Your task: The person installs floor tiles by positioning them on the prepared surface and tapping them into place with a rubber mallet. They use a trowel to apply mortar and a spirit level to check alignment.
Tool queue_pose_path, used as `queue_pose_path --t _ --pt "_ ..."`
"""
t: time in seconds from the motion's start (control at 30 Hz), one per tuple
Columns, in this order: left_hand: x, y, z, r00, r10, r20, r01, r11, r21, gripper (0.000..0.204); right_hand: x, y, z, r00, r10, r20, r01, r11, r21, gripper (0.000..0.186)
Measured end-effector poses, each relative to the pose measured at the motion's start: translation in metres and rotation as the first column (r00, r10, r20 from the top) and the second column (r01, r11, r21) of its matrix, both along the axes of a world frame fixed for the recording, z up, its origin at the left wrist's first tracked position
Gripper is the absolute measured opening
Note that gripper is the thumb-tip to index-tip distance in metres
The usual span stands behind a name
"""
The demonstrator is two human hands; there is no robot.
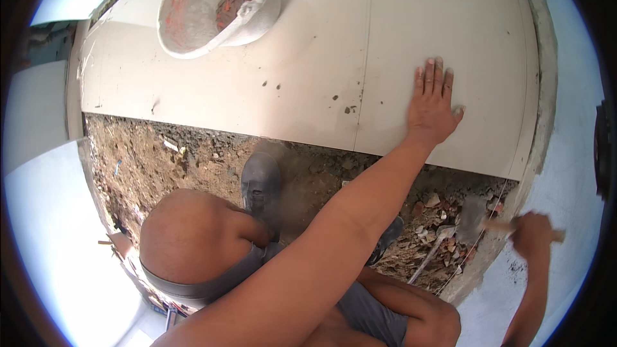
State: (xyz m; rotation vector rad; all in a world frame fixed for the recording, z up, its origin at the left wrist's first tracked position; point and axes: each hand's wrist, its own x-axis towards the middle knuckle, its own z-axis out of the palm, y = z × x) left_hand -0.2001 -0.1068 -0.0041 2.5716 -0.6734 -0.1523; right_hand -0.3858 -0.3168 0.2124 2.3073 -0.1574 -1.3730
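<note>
My left hand point(434, 104) lies flat, palm down and fingers stretched, on a large beige floor tile point(459, 32) at the right. My right hand point(532, 234) is wrapped round the wooden handle of a hammer point(473, 218) at the lower right. The hammer's blocky grey head is smeared by motion and is above the rubble just off the tile's near edge. Between my arms, a thin rod-like tool point(429, 258) with a pale end lies on broken stones point(432, 209). A taut string point(477, 241) runs past the hammer.
A whitish bucket point(186, 29) with reddish smears and dark residue inside stands on the tiles at the upper left. Bare soil point(135, 160) with debris lies along the tiles' near edge, where my dark boot point(260, 180) rests. A pale blue wall point(575, 148) bounds the right side.
</note>
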Motion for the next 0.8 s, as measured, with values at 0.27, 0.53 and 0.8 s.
queue_pose_path --t 0.27,0.53,0.8 --pt "0.005 0.002 0.013 0.995 -0.016 -0.095 0.012 0.999 -0.036 0.079 0.007 0.023 0.012 0.972 0.022 -0.233 0.006 0.993 0.118 0.029" --pt "0.01 0.016 0.034 0.968 -0.191 -0.161 0.198 0.98 0.028 0.087 -0.008 -0.003 0.033 0.992 -0.1 -0.078 0.124 0.904 0.409 0.033" --pt "0.101 0.1 0.048 0.921 -0.303 -0.245 0.365 0.89 0.273 0.116 0.035 0.056 0.015 0.573 -0.817 0.06 0.649 0.497 0.576 0.047"
